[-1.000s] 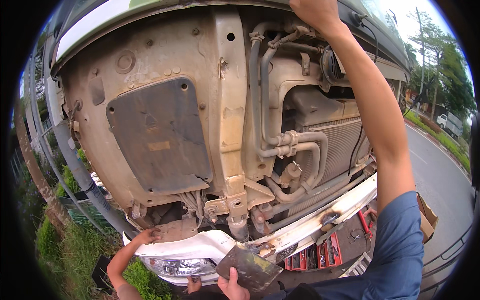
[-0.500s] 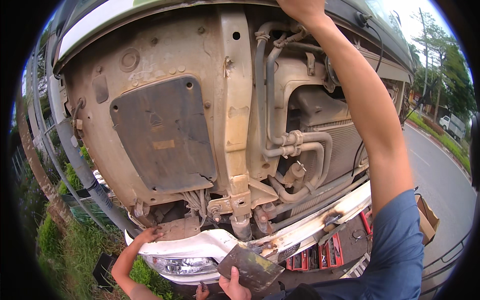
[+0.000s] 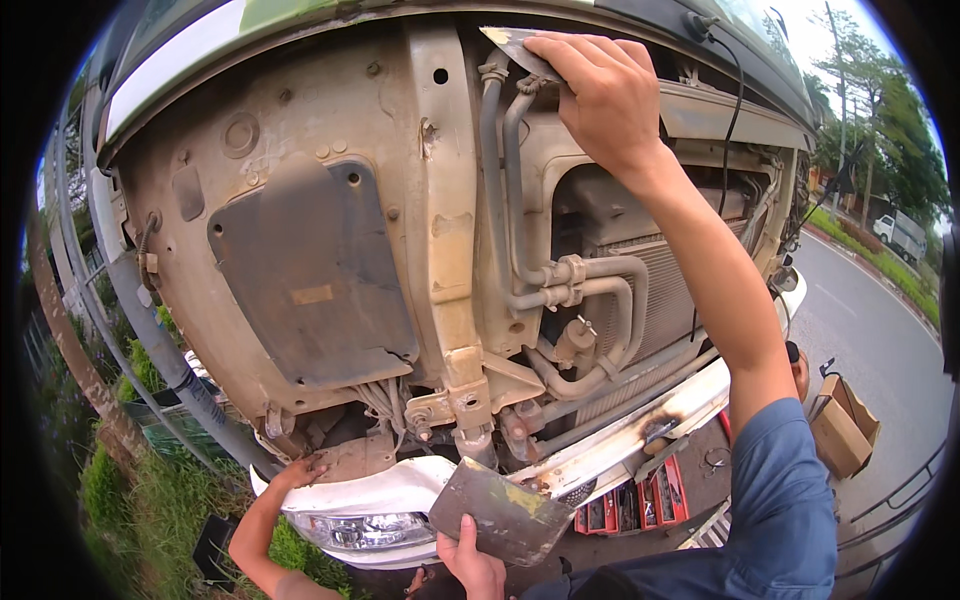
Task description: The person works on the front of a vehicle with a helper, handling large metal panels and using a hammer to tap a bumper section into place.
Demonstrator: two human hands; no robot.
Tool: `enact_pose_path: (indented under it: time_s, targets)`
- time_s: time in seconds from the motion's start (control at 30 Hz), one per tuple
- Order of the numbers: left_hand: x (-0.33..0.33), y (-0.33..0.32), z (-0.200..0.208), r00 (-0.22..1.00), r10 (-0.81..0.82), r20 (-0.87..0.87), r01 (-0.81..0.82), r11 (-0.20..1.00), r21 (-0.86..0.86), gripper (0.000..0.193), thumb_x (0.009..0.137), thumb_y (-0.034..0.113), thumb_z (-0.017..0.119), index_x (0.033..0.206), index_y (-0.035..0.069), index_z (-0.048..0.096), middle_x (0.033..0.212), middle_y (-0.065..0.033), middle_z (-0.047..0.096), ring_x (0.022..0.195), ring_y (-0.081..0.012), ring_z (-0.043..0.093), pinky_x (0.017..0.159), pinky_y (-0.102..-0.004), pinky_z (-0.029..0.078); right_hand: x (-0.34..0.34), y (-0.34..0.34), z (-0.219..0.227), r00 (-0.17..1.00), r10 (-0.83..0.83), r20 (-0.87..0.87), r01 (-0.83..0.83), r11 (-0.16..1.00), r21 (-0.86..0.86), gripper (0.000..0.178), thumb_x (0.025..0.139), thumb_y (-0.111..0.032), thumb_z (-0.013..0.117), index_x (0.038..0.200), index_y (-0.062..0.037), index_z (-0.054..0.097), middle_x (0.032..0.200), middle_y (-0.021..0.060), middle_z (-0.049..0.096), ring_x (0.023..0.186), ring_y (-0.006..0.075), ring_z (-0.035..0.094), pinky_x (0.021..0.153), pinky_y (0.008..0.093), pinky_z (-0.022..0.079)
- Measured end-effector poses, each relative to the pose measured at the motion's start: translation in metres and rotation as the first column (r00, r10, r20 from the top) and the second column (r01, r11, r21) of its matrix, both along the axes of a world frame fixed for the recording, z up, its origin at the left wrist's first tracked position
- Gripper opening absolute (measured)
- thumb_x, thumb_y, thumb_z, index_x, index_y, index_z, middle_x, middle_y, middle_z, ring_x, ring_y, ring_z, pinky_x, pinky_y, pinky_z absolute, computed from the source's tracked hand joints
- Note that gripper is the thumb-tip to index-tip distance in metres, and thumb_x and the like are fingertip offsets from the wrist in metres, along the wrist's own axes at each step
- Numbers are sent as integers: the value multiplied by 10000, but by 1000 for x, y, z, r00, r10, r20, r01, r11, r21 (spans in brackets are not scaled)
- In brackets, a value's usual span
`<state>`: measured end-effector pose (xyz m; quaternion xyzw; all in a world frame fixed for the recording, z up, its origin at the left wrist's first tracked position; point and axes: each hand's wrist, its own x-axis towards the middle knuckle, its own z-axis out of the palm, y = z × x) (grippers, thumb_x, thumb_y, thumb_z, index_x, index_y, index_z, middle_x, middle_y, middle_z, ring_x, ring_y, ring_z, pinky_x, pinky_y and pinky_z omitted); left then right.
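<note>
At the upper ends of the hoses: right hand grips a thin, pale-cornered plate.
Before the white bumper: left hand holds a scuffed dark panel.
Bumper's left end: a co-worker's arm reaches it.
Ground beyond: red toolbox.

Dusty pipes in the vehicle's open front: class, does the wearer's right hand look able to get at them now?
Probably yes: the right hand is close to their upper stretch, and no cover hides the pipes. It grips a thin plate, though, so grasping might be awkward.
</note>
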<state>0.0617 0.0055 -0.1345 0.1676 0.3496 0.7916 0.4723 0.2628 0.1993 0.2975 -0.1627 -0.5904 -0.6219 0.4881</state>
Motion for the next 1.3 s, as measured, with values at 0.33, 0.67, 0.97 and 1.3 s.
enact_pose_path:
  time_s: [0.33, 0.67, 0.97, 1.3]
  targets:
    - [27, 24, 124, 995, 83, -59, -50, 901, 431, 302, 973, 108, 530, 1254, -2, 545, 1174, -93, 629, 1040, -187, 612, 932, -341, 475, 24, -98, -171, -38, 283, -958, -874, -475, -106, 349, 965, -37, 488, 1310, 11, 487, 1255, 121, 590, 1144, 209, 578, 986, 368, 467]
    - [53, 49, 148, 948, 292, -128, -204, 864, 461, 246, 978, 89, 562, 1200, -17, 550, 1153, -100, 628, 1011, -152, 598, 908, -310, 469, 19, -148, -283, 202, 191, -961, -891, -372, -261, 255, 1020, -198, 533, 1180, 0, 531, 947, -20, 588, 835, 49, 493, 765, 217, 412]
    - [63, 43, 135, 895, 347, -279, -182, 857, 483, 253, 976, 66, 554, 1208, -33, 543, 1152, -102, 626, 987, -142, 601, 885, -290, 475, 85, -169, -296, 720, 190, -667, -583, -355, -731, 246, 973, -207, 576, 979, 36, 611, 675, 93, 562, 606, 128, 546, 585, 291, 435]
    - [106, 33, 114, 766, 595, -245, -338, 696, 633, 309, 908, 36, 632, 1185, -79, 557, 1127, -144, 643, 974, -172, 618, 869, -292, 484, 85, -162, -322, 138, -50, -989, -977, -173, -127, 162, 979, -142, 580, 1054, 2, 578, 942, -1, 626, 826, 53, 535, 756, 216, 439]
